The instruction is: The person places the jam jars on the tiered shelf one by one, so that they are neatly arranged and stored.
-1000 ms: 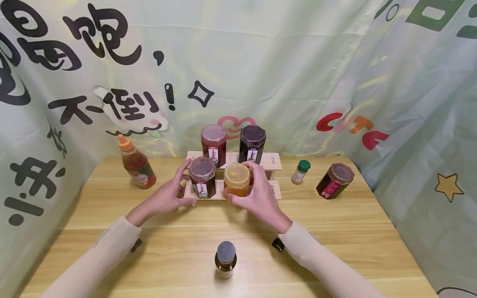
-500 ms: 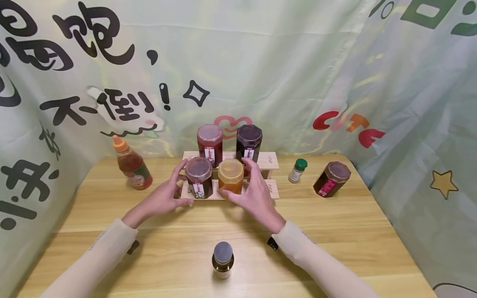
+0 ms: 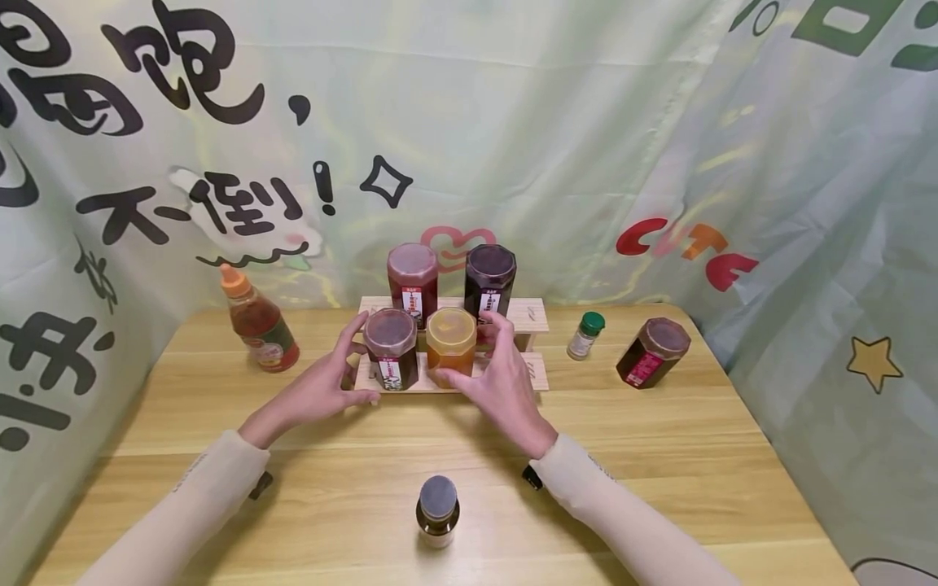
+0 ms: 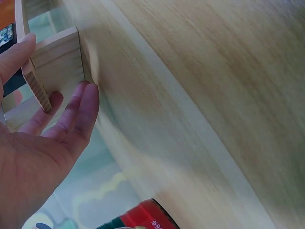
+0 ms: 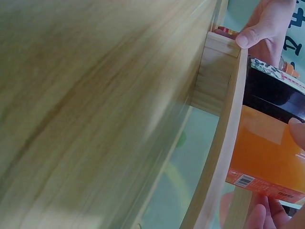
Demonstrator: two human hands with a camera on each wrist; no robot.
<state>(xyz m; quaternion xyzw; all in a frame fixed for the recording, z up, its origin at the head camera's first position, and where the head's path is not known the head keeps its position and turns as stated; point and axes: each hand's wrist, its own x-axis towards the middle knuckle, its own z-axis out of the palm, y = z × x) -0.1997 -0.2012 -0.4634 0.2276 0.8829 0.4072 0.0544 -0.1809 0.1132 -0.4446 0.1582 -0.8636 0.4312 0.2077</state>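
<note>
A two-tier wooden rack (image 3: 531,314) stands at the back of the table, bearing octagonal jars. My left hand (image 3: 322,395) grips its lower left end, thumb at the front corner and fingers along the end panel (image 4: 59,67). Beside that hand, a dark jar (image 3: 392,350) stands on the lower tier. Just right of it is an orange jar (image 3: 450,338), upright on the same tier. My right hand (image 3: 506,395) holds this jar, thumb in front and the other fingers around the right side and back. A barcode label (image 5: 245,180) shows on the orange jar.
On the upper tier stand a red jar (image 3: 413,281) and a dark purple jar (image 3: 490,277). An orange-capped sauce bottle (image 3: 260,325) is at left. A green-capped shaker (image 3: 585,335) and another dark jar (image 3: 652,354) are at right. A small dark bottle (image 3: 438,513) stands in front.
My right hand has shifted the orange jar slightly left and back on the lower tier, closer to the dark jar. My left hand stays at the rack's end. The head view has turned slightly.
</note>
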